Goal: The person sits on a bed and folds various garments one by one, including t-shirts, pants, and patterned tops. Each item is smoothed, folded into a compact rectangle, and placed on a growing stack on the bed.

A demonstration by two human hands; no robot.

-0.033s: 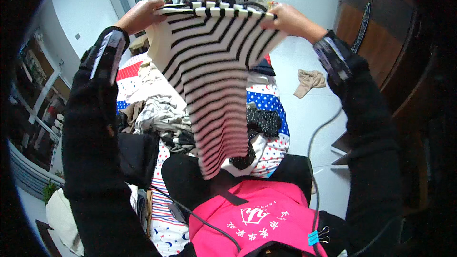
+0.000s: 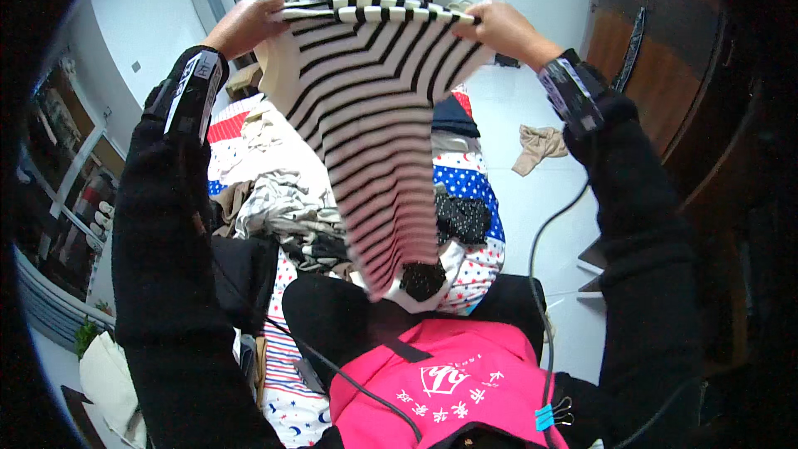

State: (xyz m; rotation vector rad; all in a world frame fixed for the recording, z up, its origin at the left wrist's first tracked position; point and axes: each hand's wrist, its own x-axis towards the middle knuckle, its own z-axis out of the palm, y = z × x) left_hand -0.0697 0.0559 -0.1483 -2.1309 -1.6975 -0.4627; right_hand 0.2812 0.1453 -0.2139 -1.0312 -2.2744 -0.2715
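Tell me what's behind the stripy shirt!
Behind the stripy shirt is a starry bed cover. Crumpled pale clothes show on the shirt's left, black speckled cloth on its right. Whatever lies straight behind its middle is covered, so I can't tell.

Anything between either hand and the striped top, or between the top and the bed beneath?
Nothing visible blocks the hands: the left hand and right hand both grip the striped top along its upper edge. Beneath, piled clothes cover part of the bed.

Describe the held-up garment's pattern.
The garment has black and pale stripes, clearest in the head view.
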